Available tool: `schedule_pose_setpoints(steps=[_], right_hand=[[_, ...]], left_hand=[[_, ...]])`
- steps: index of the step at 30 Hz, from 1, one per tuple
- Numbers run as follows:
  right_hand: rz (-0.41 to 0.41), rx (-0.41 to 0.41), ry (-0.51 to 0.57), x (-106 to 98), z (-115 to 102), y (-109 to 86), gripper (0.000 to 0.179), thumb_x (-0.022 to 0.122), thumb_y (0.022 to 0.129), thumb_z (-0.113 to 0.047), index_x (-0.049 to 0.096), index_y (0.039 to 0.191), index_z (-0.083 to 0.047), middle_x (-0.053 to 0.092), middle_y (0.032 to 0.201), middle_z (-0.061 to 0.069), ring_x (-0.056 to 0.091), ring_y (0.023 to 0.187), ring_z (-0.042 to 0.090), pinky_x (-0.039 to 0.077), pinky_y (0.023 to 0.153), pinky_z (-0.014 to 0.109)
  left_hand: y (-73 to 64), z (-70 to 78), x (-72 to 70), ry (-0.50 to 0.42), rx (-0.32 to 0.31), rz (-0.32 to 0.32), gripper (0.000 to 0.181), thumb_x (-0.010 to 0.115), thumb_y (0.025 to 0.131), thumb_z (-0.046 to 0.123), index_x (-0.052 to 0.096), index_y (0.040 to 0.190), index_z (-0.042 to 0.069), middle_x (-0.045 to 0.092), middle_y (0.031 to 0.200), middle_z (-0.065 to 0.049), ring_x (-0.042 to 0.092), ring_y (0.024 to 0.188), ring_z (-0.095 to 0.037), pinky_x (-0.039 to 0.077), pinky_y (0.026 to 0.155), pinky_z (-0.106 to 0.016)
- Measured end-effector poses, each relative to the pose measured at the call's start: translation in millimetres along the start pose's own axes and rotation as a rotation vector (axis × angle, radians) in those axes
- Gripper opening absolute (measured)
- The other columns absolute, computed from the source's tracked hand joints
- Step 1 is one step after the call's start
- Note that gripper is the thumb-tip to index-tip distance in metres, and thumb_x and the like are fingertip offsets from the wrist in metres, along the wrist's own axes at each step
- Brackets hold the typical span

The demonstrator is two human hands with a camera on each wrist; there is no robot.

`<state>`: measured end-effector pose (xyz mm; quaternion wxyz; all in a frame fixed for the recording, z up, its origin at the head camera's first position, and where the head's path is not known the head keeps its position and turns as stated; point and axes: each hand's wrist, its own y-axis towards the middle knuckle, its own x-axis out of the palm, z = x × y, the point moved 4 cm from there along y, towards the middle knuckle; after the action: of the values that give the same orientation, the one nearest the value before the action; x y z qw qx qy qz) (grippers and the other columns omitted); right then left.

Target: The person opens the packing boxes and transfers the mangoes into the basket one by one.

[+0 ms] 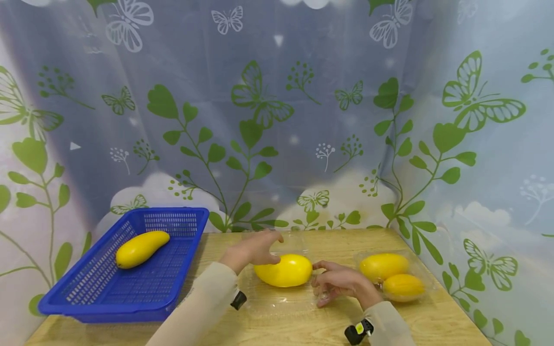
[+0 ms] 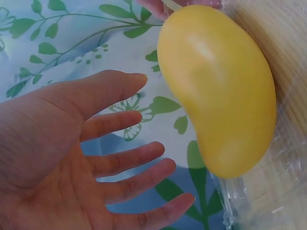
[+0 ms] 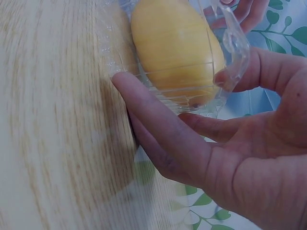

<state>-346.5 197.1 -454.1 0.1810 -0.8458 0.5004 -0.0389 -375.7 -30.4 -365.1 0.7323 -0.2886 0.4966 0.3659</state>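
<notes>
A smooth yellow mango (image 1: 287, 270) lies in an open clear plastic container (image 1: 277, 305) on the table. My left hand (image 1: 251, 252) is over the container's left side with its fingers spread. In the left wrist view this left hand (image 2: 81, 158) has a gap between its fingertips and the mango (image 2: 220, 91). At the other end, my right hand (image 1: 342, 281) grips the container's right side. The right wrist view has its thumb at the clear rim (image 3: 237, 52) and its fingers (image 3: 158, 115) along the wall, beside the mango's end.
At the left stands a blue plastic basket (image 1: 173, 300) holding one long yellow fruit (image 1: 140, 250). To the right, a second clear container (image 1: 426, 269) holds two yellow fruits (image 1: 402, 287). A patterned curtain (image 1: 277, 144) hangs behind the wooden table (image 1: 346, 242).
</notes>
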Motion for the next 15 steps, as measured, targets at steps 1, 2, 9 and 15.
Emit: schedule_pose_setpoints(steps=[1, 2, 9, 15], right_hand=[[0.002, 0.001, 0.001, -0.2, 0.3, 0.1, 0.074, 0.059, 0.088, -0.004, 0.028, 0.155, 0.006, 0.059, 0.122, 0.025, 0.058, 0.073, 0.015, 0.065, 0.080, 0.047], [0.004, 0.002, 0.001, -0.4, 0.6, 0.3, 0.074, 0.059, 0.088, -0.004, 0.028, 0.155, 0.006, 0.059, 0.121, 0.025, 0.058, 0.072, 0.014, 0.065, 0.080, 0.047], [0.006, 0.015, -0.004, -0.5, 2.2, 1.5, 0.074, 0.061, 0.090, -0.006, 0.028, 0.155, 0.005, 0.060, 0.121, 0.024, 0.053, 0.066, 0.011, 0.065, 0.080, 0.046], [0.005, 0.017, 0.000, -0.7, 0.7, 0.4, 0.074, 0.061, 0.090, -0.006, 0.028, 0.155, 0.005, 0.059, 0.122, 0.024, 0.051, 0.064, 0.009, 0.065, 0.080, 0.046]], left_hand=[[0.8, 0.6, 1.1, 0.000, 0.007, 0.002, 0.049, 0.073, 0.097, 0.024, 0.057, 0.141, 0.011, 0.057, 0.149, -0.012, 0.052, 0.139, -0.032, 0.046, 0.114, -0.050], [1.7, 1.2, 2.1, 0.004, 0.013, 0.004, 0.049, 0.074, 0.096, 0.023, 0.058, 0.140, 0.010, 0.057, 0.148, -0.012, 0.053, 0.139, -0.032, 0.046, 0.114, -0.049], [5.2, 3.0, 10.4, 0.050, 0.005, -0.009, 0.043, 0.076, 0.094, 0.026, 0.062, 0.133, 0.011, 0.062, 0.142, -0.012, 0.057, 0.132, -0.030, 0.049, 0.111, -0.047], [8.6, 3.7, 14.6, 0.047, -0.025, -0.027, 0.044, 0.076, 0.094, 0.028, 0.064, 0.132, 0.010, 0.064, 0.136, -0.011, 0.063, 0.116, -0.025, 0.053, 0.101, -0.045]])
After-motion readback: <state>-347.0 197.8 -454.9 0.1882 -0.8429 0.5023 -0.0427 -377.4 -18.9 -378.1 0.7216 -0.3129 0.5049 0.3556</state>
